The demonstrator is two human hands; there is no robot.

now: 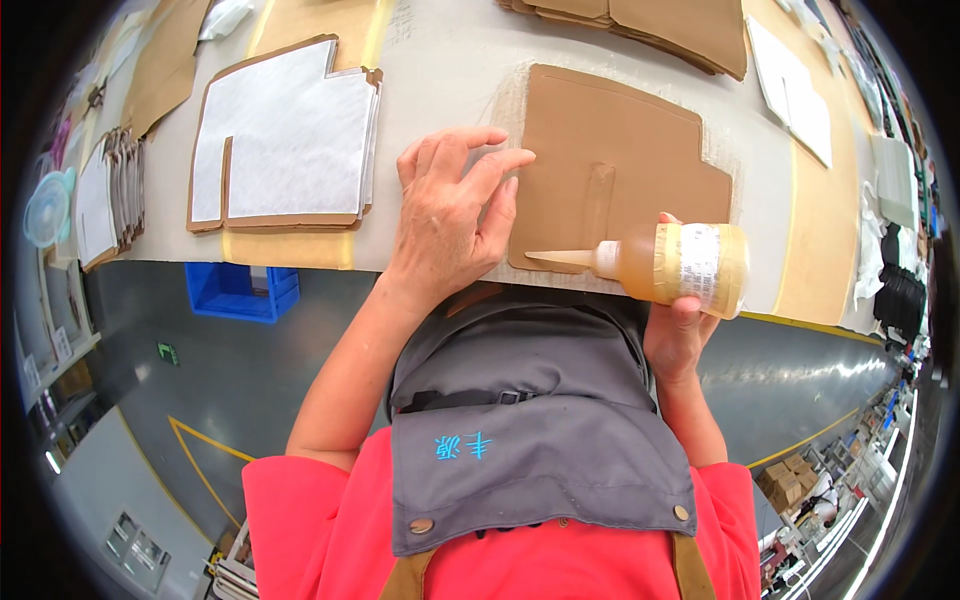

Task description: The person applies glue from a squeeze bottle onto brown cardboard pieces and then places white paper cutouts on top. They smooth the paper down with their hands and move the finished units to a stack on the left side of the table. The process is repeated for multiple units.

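My right hand (678, 338) is wrapped round a squeeze bottle (648, 262) with a pale label and a long tapered nozzle. The bottle lies on its side in the air, its tip pointing left over the near edge of a brown leather-like panel (620, 125). A narrow raised strip (598, 192) runs down the panel's middle. By the panel's left edge hovers my left hand (455, 205), its fingers apart and bent, holding nothing. Whether its fingertips touch the panel I cannot tell.
White-faced panels with brown edges (290, 140) are stacked on the table (430, 60) to the left. More brown panels (680, 25) lie at the far side, and a white slotted piece (790, 90) at the right. Below the table's edge sits a blue crate (225, 300) on the floor.
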